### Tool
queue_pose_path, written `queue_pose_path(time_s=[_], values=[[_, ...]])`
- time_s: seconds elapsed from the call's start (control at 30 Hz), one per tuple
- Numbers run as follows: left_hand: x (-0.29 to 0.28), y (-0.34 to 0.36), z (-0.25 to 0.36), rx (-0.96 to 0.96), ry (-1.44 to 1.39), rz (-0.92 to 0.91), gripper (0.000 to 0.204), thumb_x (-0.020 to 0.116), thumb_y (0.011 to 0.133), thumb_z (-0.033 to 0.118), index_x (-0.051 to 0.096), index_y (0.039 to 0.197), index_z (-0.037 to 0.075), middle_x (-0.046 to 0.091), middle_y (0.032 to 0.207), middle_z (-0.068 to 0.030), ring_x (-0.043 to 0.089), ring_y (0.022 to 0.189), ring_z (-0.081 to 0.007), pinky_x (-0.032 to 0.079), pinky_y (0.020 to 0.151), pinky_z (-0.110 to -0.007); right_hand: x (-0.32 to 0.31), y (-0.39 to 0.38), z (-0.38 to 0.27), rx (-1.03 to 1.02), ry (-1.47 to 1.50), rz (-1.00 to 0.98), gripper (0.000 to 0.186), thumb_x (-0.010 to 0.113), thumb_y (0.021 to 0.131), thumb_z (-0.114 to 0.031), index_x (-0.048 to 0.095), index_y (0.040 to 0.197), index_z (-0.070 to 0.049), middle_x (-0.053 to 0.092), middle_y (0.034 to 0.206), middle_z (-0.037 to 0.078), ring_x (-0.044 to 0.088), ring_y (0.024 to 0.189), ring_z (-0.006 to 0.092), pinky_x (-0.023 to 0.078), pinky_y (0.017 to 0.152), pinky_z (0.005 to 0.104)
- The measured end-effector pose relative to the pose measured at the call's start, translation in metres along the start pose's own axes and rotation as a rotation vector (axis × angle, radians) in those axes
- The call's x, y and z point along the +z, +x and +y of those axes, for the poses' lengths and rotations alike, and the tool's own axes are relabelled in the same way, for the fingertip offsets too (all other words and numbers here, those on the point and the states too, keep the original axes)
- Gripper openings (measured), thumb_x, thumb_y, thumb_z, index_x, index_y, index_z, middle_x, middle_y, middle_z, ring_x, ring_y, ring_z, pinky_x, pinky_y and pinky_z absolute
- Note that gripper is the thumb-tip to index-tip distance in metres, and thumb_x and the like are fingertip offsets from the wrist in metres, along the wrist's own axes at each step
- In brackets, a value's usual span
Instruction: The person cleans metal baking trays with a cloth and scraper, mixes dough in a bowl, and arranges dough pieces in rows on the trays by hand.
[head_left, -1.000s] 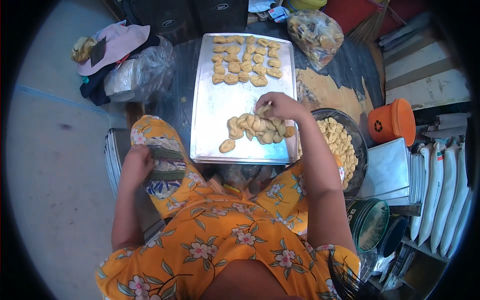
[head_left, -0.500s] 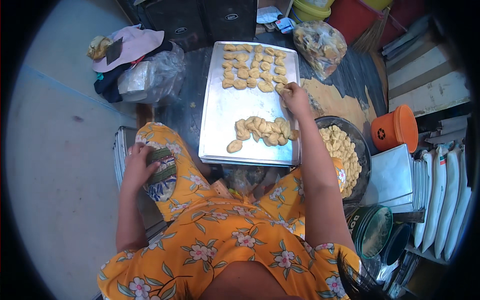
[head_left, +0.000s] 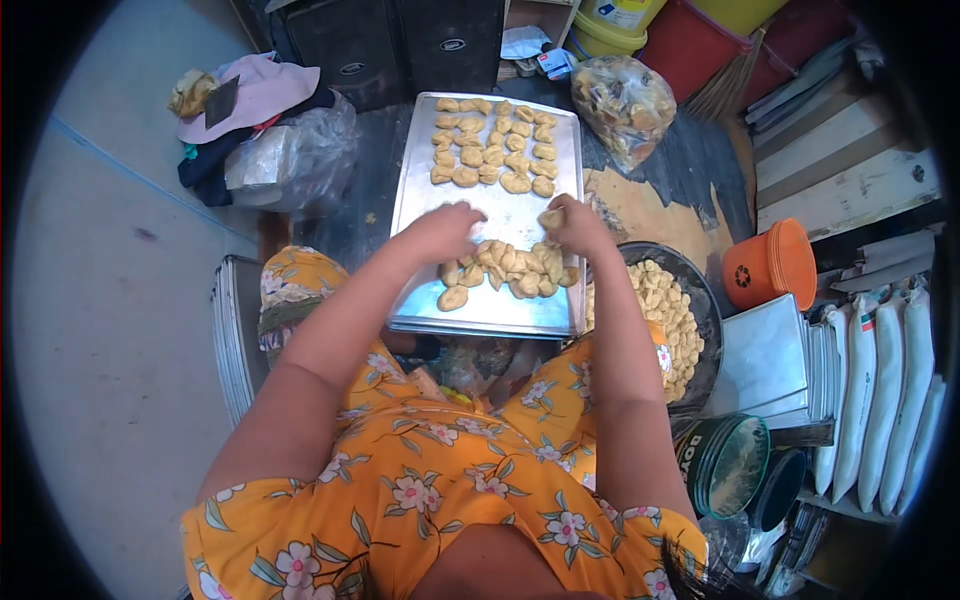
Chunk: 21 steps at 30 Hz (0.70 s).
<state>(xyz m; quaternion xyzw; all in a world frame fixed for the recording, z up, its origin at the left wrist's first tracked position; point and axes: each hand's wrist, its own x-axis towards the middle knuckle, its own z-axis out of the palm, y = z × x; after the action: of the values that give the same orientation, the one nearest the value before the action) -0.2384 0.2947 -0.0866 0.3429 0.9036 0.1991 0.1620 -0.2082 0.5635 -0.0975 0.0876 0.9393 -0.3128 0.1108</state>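
A metal tray [head_left: 420, 215] holds rows of dough pieces [head_left: 470, 157] at its far end and a heaped group of pieces [head_left: 510, 265] at the near end. My left hand [head_left: 450, 230] is over the tray, left of centre above the heap, its fingers curled and their contents hidden. At the tray's right side, my right hand [head_left: 572, 225] pinches a dough piece [head_left: 550, 218], just above the heap. Right of the tray, a dark round basin [head_left: 705, 350] holds many more dough pieces, partly behind my right arm.
An orange bucket [head_left: 768, 268], stacked metal sheets [head_left: 755, 360], white sacks [head_left: 880, 400] and green tubs [head_left: 730, 465] line the right. A bagged bundle [head_left: 620, 110] and coloured buckets [head_left: 685, 50] are at the back. A hat and bags [head_left: 265, 140] lie back left, beside a pale wall.
My left hand has left my left knee and moved up onto the tray. My right hand went up to the rows, where another piece now lies, and has come back toward the heap.
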Motion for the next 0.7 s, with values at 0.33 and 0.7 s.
queue_pose_path(time_s=[0.33,0.7], values=[[0.001,-0.044,-0.022,-0.11,-0.329,-0.205,0.055,0.08,0.068,0.012,0.063,0.12,0.005,0.065,0.098,-0.0115,0.064,0.09,-0.0198,0.05,0.079,-0.032,0.043,0.023,-0.028,-0.4,0.532,0.156,0.042,0.069,0.078,-0.01,0.058,0.117,-0.003,0.066,0.099,0.014,0.067,0.086,0.0228,0.053,0.075,0.034],[0.014,0.021,-0.074,-0.197,-0.298,0.564,0.029,0.077,0.074,0.014,0.07,0.1,0.001,0.065,0.103,-0.0125,0.065,0.092,-0.0302,0.051,0.081,-0.037,0.074,0.025,-0.073,-0.135,0.241,0.112,0.04,0.072,0.08,-0.02,0.063,0.118,-0.011,0.067,0.105,0.018,0.065,0.095,0.0343,0.051,0.084,0.044]])
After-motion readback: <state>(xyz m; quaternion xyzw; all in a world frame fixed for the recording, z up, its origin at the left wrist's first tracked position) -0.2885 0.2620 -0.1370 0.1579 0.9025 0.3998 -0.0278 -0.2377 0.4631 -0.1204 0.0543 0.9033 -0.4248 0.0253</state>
